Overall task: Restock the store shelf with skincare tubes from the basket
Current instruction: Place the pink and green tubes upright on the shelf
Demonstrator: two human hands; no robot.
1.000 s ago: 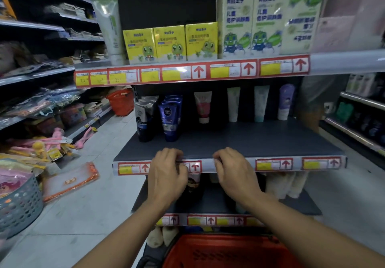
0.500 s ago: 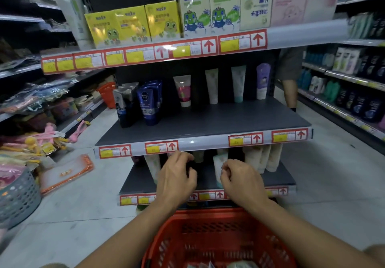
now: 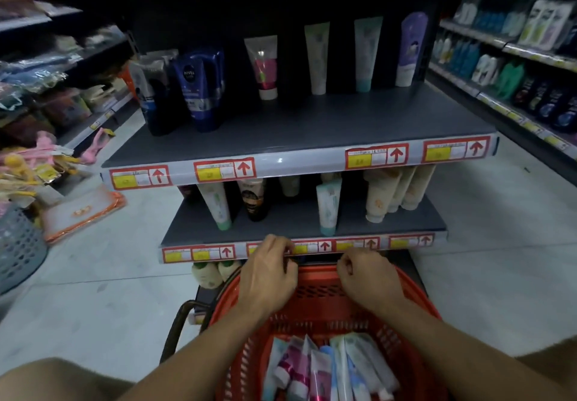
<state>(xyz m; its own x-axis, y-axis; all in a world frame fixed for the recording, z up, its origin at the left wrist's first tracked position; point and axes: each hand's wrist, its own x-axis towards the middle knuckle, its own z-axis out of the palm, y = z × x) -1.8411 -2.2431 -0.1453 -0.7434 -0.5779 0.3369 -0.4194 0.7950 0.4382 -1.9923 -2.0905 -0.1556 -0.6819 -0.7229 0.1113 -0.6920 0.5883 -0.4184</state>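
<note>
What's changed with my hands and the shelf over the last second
Both hands came down from the upper price rail: the left hand now touches the lower shelf's price rail, and the right hand hovers curled over the red basket, holding nothing. The tubes in the basket have come into view. The shelved tubes stayed put.

Both forearms are bare from wrist to elbow, with no sleeves visible in the head view. The left hand (image 3: pixel 268 279) and right hand (image 3: pixel 370 279) carry no gloves, rings, watches or wristbands. The fingers (image 3: pixel 281 244) are uncovered.
</note>
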